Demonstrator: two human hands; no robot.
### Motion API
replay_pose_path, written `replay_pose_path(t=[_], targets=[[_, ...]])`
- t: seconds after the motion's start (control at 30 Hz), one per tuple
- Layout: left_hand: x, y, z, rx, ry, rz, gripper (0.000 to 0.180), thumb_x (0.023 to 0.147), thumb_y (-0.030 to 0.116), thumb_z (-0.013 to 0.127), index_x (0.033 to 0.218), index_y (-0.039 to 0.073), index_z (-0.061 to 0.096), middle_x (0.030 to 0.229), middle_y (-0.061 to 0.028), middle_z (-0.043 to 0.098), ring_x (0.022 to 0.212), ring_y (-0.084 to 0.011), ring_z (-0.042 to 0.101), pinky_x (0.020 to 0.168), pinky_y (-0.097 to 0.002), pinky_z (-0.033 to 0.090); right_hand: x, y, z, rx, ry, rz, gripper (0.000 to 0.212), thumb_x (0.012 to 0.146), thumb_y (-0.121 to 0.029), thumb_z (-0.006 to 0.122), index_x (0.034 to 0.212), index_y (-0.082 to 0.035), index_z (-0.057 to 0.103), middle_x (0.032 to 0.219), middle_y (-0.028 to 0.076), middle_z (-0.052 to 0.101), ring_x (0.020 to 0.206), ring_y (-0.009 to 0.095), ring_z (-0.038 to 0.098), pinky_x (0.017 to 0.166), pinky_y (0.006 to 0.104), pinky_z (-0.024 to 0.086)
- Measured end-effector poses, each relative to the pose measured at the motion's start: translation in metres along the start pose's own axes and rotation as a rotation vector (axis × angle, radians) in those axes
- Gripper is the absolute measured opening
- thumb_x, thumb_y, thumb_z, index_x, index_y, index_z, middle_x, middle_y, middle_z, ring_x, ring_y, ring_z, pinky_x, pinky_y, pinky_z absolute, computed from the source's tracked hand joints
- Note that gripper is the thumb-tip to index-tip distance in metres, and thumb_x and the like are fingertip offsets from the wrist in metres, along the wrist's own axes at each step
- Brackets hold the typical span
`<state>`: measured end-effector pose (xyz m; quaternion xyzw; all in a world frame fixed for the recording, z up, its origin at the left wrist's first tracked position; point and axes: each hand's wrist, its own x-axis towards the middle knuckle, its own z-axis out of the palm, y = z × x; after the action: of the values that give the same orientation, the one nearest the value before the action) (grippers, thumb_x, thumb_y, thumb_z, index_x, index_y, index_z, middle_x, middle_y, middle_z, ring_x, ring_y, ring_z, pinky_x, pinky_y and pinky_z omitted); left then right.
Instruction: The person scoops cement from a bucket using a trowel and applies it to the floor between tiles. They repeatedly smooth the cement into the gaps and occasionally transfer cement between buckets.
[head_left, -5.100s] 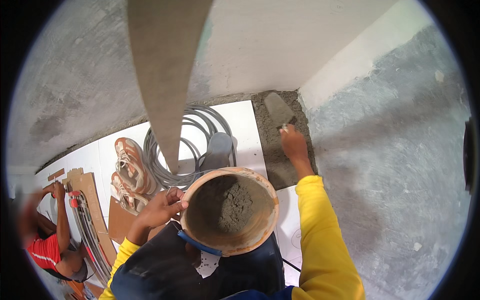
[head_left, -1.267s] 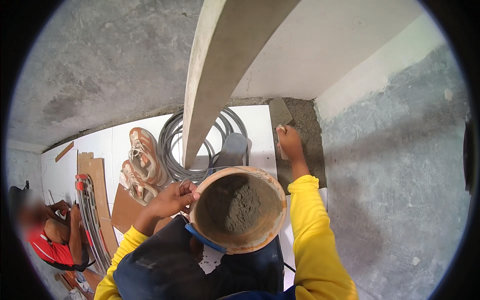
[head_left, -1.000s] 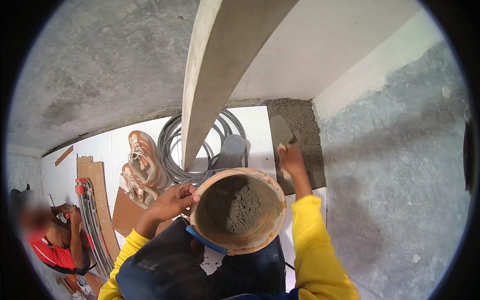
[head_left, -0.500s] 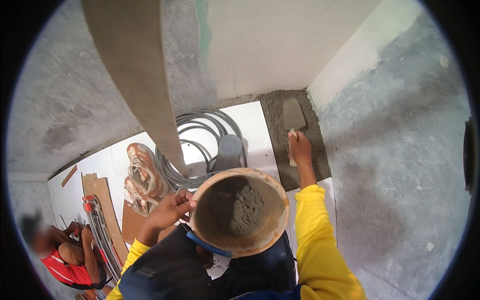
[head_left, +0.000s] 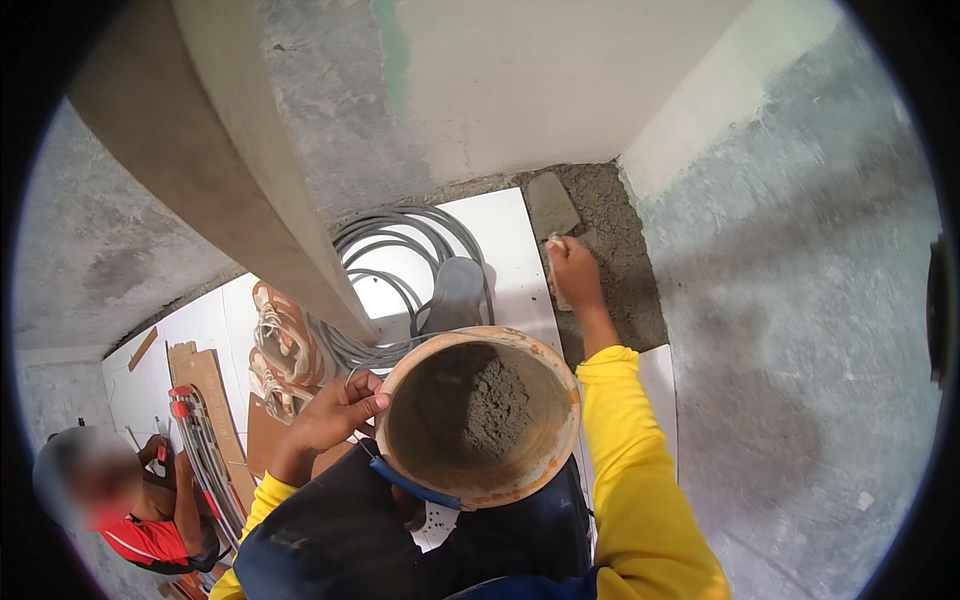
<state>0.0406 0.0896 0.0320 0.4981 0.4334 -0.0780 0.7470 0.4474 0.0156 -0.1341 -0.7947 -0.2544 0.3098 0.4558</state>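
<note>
My left hand [head_left: 340, 410] grips the rim of a round orange bucket [head_left: 545, 455] that holds a lump of grey mortar [head_left: 495, 405]. The bucket rests against my lap. My right hand [head_left: 572, 268], arm stretched forward in a yellow sleeve, holds a trowel [head_left: 552, 208] by its handle. The trowel's blade lies on a strip of wet grey mortar [head_left: 625, 270] spread on the floor along the wall's foot.
White floor tiles [head_left: 505, 240] lie beside the mortar strip. Coiled grey cable [head_left: 400, 245] and a grey object sit on them. A thick concrete beam [head_left: 210, 160] crosses the upper left. Cardboard and pipes lie lower left, where another person in red [head_left: 130, 520] crouches. A rough grey wall [head_left: 800, 300] stands right.
My right hand with the trowel has shifted along the mortar strip, working back and forth. The view has swung, so the beam now sits further left. The bucket stays held.
</note>
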Motion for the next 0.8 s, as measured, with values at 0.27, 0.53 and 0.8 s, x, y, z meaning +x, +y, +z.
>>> replay_pose_path(t=[0.27, 0.53, 0.8], targets=[[-0.003, -0.008, -0.007, 0.029, 0.013, 0.014, 0.023, 0.105, 0.027, 0.067, 0.107, 0.006, 0.060, 0.094, 0.0008, 0.064, 0.086, -0.0089, 0.064, 0.073, -0.0283, 0.059, -0.068, -0.002, -0.018, 0.095, 0.097, 0.254, 0.036, 0.101, -0.027, 0.061, 0.124, 0.000, 0.066, 0.075, 0.011, 0.067, 0.055, 0.018, 0.064, 0.051, 0.0358, 0.051], [-0.008, 0.000, -0.004, 0.074, 0.040, -0.019, 0.025, 0.104, 0.028, 0.067, 0.107, 0.004, 0.059, 0.093, 0.0007, 0.063, 0.086, -0.0094, 0.063, 0.073, -0.0287, 0.059, -0.055, 0.002, -0.028, 0.104, 0.199, 0.345, 0.038, 0.102, -0.029, 0.061, 0.128, -0.001, 0.065, 0.083, 0.013, 0.067, 0.059, 0.018, 0.065, 0.051, 0.0358, 0.052], [-0.005, -0.003, 0.001, 0.023, 0.035, 0.000, 0.020, 0.104, 0.026, 0.068, 0.105, 0.007, 0.061, 0.091, 0.0014, 0.066, 0.081, -0.0087, 0.065, 0.070, -0.0270, 0.059, -0.001, 0.035, -0.033, -0.235, 0.097, -0.018, 0.038, 0.102, -0.029, 0.060, 0.125, 0.000, 0.065, 0.096, 0.019, 0.072, 0.074, 0.032, 0.072, 0.063, 0.0394, 0.056]])
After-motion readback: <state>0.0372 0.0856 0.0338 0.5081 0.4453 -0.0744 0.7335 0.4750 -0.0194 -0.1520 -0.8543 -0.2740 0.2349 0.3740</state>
